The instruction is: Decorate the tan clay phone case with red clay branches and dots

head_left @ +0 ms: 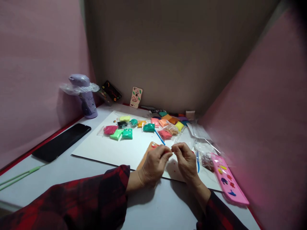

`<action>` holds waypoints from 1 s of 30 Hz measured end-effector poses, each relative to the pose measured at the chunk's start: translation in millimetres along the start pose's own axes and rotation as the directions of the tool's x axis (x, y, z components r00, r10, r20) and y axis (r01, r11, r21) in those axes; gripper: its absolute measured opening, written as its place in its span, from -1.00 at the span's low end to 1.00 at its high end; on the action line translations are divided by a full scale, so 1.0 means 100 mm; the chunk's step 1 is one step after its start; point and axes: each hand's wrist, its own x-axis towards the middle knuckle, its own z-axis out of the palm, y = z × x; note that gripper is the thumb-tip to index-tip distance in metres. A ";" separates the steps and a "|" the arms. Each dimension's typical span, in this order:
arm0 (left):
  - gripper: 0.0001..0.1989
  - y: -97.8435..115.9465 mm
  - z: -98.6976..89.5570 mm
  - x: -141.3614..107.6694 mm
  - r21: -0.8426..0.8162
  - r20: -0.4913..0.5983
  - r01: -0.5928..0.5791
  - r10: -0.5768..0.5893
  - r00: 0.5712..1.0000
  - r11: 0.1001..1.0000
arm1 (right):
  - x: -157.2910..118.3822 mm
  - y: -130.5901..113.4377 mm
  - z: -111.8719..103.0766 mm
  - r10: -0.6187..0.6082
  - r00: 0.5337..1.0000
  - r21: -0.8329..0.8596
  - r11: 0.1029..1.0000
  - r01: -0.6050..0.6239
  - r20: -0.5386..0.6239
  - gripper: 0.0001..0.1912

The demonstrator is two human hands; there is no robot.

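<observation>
My left hand [155, 162] and my right hand [185, 160] meet fingertip to fingertip above the front of a white board [100, 150]. Both are closed in a pinch, and whatever sits between the fingertips is too small to make out. Partly covered by my left hand, an orange phone case [145, 156] lies on the board with small red pieces on its upper end. A blue modelling tool [160, 138] rests just beyond my left hand. Another blue tool [198, 161] is beside my right hand. Tiny red bits [174, 171] dot the board between my wrists.
Several bags of coloured clay [127, 133] spread across the board's back. At right is a pink tray [236, 188] with small moulded figures. A black phone [62, 142], a purple bottle [88, 103] and a decorated phone case [136, 97] stand or lie around. Pink walls flank both sides.
</observation>
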 end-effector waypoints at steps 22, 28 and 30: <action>-0.53 -0.04 -0.28 0.05 -0.142 0.121 0.387 -0.372 0.920 0.911 | -0.18 -0.25 0.20 -0.259 0.958 0.005 0.965 0.261 0.121 -0.85; -0.63 -0.01 -0.31 0.06 -0.138 0.168 0.388 -0.365 0.916 0.911 | -0.18 -0.26 0.18 -0.307 0.946 -0.069 0.947 0.315 0.101 -0.85; -0.66 0.00 -0.31 0.07 -0.155 0.171 0.401 -0.375 0.911 0.903 | -0.18 -0.26 0.18 -0.318 0.945 -0.077 0.943 0.324 0.078 -0.84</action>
